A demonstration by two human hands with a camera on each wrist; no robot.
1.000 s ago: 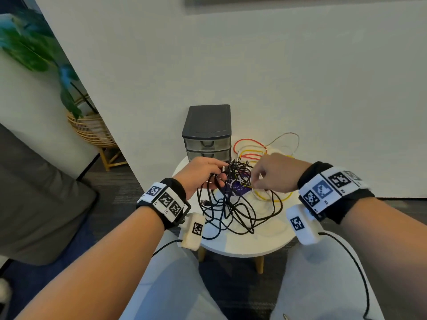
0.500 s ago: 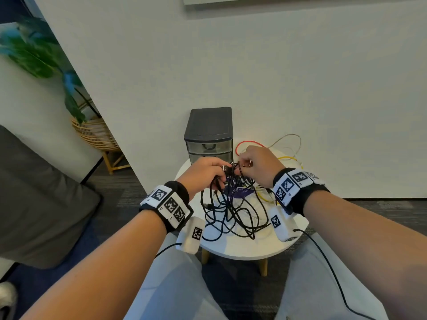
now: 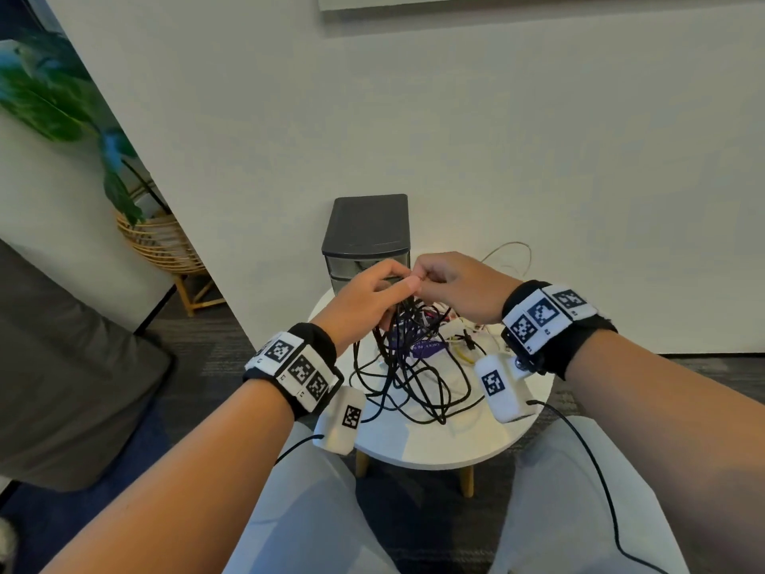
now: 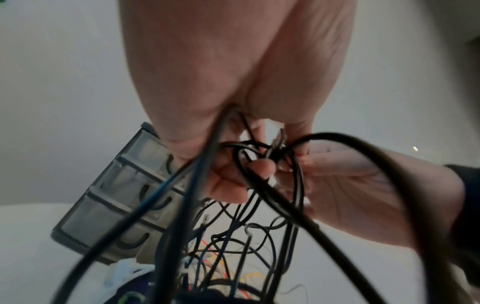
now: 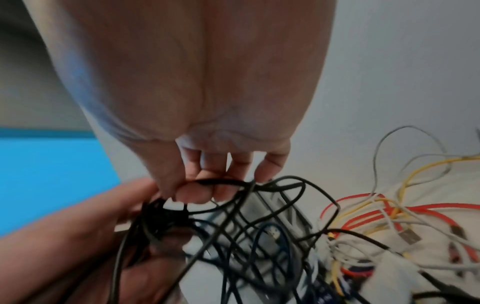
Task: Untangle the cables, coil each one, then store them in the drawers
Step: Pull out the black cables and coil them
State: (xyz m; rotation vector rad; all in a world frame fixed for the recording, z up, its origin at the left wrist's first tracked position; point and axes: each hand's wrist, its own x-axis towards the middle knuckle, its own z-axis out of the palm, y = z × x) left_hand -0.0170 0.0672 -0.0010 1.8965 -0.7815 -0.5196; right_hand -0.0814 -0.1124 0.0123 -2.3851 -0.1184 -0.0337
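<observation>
A tangle of black cables hangs from both hands down onto a small round white table. My left hand grips a bunch of black strands at the top of the tangle. My right hand meets it fingertip to fingertip and pinches a black cable between thumb and fingers. Red, yellow and white cables lie loose on the table to the right. A dark grey drawer unit stands behind the hands with its drawers closed.
A purple label lies under the tangle. The white wall is right behind the table. A plant in a wicker stand sits at the left, with a grey cushion nearer. My knees are under the table's front edge.
Both hands have risen and come together in front of the drawer unit, lifting the black tangle higher off the table. The right hand moved left from the coloured cables to the bunch.
</observation>
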